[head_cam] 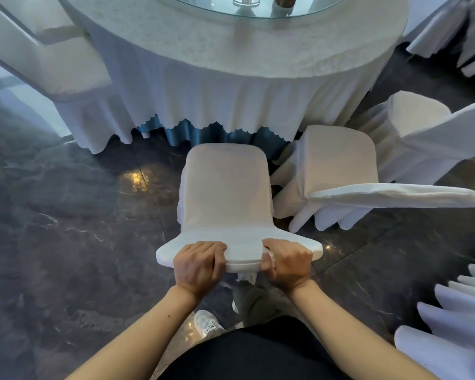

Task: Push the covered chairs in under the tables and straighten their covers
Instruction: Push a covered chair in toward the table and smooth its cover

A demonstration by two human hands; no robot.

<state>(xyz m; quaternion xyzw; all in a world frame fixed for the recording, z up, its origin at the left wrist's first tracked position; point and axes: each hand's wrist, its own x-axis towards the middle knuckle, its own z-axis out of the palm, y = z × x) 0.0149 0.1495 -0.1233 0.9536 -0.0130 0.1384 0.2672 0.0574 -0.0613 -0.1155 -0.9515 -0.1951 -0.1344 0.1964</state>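
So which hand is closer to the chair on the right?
Right. The right hand grips the held chair's top edge on the side toward the neighbouring chair; the left hand grips the far side.

This is a banquet hall or the dining room of a formal restaurant, laid out for an event. A large round worktop is draped in a long white scalloped tablecloth and carries a glass turntable in its middle. Chairs in white fabric covers stand around it, further covered chairs crowd the right side, and the floor is dark polished marble.
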